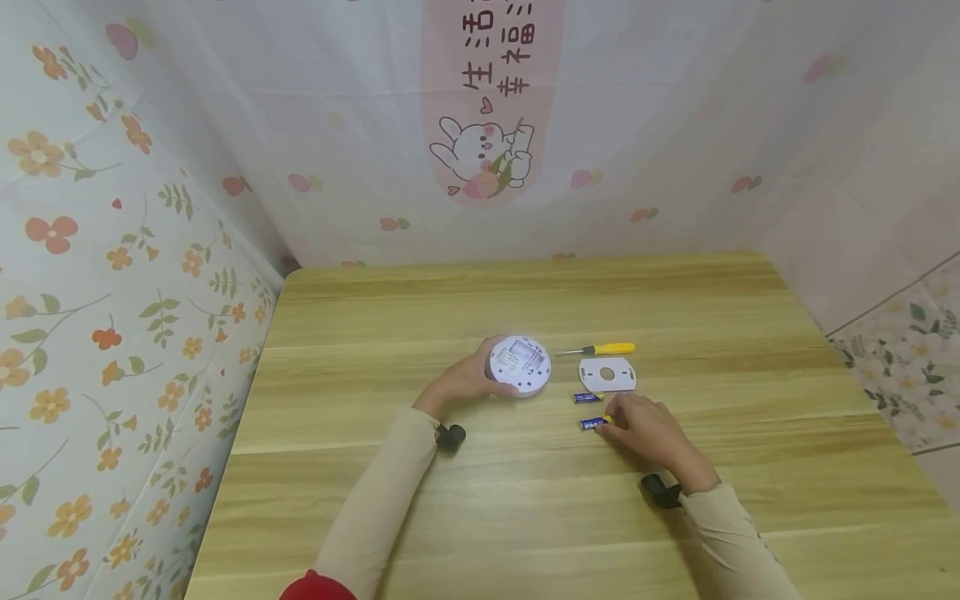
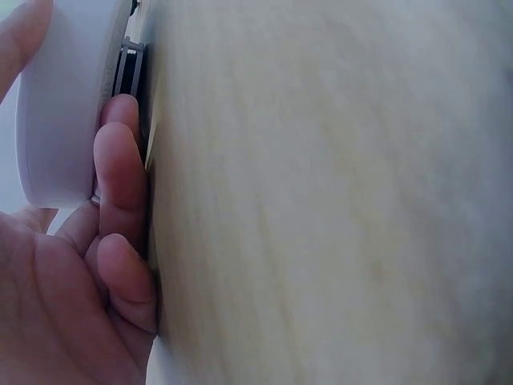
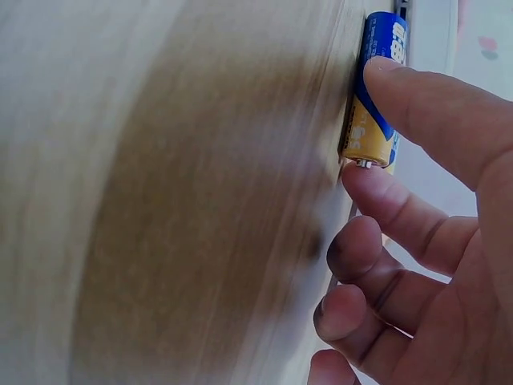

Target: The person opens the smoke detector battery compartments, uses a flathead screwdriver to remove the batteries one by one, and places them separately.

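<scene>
My left hand (image 1: 474,374) grips a round white smoke alarm (image 1: 519,367) by its left edge, back side up, with its battery compartment showing. In the left wrist view, fingers (image 2: 120,172) curl under the white housing (image 2: 60,104), close over the table. To the right, my right hand (image 1: 647,427) pinches a blue-and-yellow battery (image 1: 594,423) at its yellow end. The right wrist view shows the thumb on the battery's (image 3: 373,96) side and the index fingertip by its metal tip. A second battery (image 1: 588,398) lies just beyond.
A flat white mounting plate (image 1: 607,375) with a centre hole lies behind the batteries. Behind it is a screwdriver (image 1: 600,349) with a yellow handle. The wooden table (image 1: 480,517) meets a printed curtain (image 1: 360,167) at the back and a floral one on the left.
</scene>
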### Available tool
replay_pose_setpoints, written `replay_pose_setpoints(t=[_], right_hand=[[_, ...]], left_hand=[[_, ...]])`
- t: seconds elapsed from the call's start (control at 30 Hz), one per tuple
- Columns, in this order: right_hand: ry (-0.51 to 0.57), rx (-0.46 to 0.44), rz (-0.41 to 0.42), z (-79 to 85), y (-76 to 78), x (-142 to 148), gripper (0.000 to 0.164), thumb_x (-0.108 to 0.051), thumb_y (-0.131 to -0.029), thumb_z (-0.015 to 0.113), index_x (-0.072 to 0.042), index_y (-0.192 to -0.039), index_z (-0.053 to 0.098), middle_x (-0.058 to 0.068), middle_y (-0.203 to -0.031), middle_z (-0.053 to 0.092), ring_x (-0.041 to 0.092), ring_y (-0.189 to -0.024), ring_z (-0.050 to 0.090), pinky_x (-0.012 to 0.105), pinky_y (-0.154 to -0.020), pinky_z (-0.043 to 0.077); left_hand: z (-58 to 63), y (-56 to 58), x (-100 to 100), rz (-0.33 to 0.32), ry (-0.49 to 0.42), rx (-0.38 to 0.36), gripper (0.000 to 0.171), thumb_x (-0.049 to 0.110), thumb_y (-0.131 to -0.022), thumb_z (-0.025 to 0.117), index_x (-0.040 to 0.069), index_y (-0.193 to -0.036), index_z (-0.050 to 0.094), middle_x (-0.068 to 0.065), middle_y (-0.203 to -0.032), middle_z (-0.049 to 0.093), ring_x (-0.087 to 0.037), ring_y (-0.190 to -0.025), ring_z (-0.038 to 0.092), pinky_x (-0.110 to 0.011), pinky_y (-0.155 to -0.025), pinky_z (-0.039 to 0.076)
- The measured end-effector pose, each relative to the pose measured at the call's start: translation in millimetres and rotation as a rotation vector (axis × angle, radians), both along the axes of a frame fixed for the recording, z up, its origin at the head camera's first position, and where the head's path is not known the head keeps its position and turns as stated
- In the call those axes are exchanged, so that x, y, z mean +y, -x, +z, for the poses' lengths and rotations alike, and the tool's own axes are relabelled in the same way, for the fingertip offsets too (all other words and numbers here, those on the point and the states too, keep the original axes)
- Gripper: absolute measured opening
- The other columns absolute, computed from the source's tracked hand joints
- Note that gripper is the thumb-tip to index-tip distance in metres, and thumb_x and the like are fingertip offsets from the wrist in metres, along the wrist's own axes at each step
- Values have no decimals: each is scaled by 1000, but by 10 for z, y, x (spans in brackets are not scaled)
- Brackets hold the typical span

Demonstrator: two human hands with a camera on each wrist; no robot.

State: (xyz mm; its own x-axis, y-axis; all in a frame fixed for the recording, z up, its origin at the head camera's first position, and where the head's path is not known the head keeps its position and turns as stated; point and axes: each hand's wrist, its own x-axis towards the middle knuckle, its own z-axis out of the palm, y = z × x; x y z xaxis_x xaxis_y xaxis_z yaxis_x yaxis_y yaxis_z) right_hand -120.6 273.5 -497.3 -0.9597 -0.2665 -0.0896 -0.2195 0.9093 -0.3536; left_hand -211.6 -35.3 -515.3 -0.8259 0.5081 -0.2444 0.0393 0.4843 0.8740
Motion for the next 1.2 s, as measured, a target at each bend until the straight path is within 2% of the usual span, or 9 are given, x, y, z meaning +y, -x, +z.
replay_pose_setpoints(t=[0.3,0.47,0.7,0.9,1.03,1.2], right_hand=[[13,-25,-9,20,9,14,28,-36,-81,75,-11,-88,63,-2,-77,58,13,-73,52,34,-65,39],[36,-46,-31,64,48,52,33,-35,-82,74,-7,-97,65,3,-83,63,17,-77,56,39,-69,46],[59,-31,-26,146,181,137,41,-27,-84,73,1,-111,64,11,-89,63,20,-77,55,36,-67,47],[107,-21,2,185,316,214,43,-20,-84,74,3,-118,60,17,-97,62,27,-87,55,37,-72,45],[85,-10,39,182,414,259,47,-19,-82,75,4,-120,59,17,-98,61,29,-89,53,38,-75,44],[35,-38,55,174,508,312,54,-20,-80,76,2,-126,58,19,-103,59,30,-91,51,40,-76,42]], left_hand=[[-2,15,8,-17,4,17,105,39,-73,83,26,-154,17,-6,-156,34,-30,-139,38,-52,-113,30],[-11,17,11,-22,-3,24,104,37,-74,83,26,-154,17,-6,-156,34,-31,-139,38,-53,-113,30],[8,11,11,-20,2,31,103,37,-73,83,28,-153,18,-4,-155,36,-29,-138,40,-53,-112,31],[30,5,-4,-15,-6,23,104,38,-73,83,27,-153,19,-4,-155,35,-30,-138,39,-54,-112,30],[31,3,-9,-10,-3,11,104,40,-72,83,29,-153,18,-4,-155,36,-31,-137,40,-54,-112,31],[23,9,-12,-11,-13,9,104,41,-72,83,30,-153,19,-5,-155,36,-31,-136,41,-55,-110,32]])
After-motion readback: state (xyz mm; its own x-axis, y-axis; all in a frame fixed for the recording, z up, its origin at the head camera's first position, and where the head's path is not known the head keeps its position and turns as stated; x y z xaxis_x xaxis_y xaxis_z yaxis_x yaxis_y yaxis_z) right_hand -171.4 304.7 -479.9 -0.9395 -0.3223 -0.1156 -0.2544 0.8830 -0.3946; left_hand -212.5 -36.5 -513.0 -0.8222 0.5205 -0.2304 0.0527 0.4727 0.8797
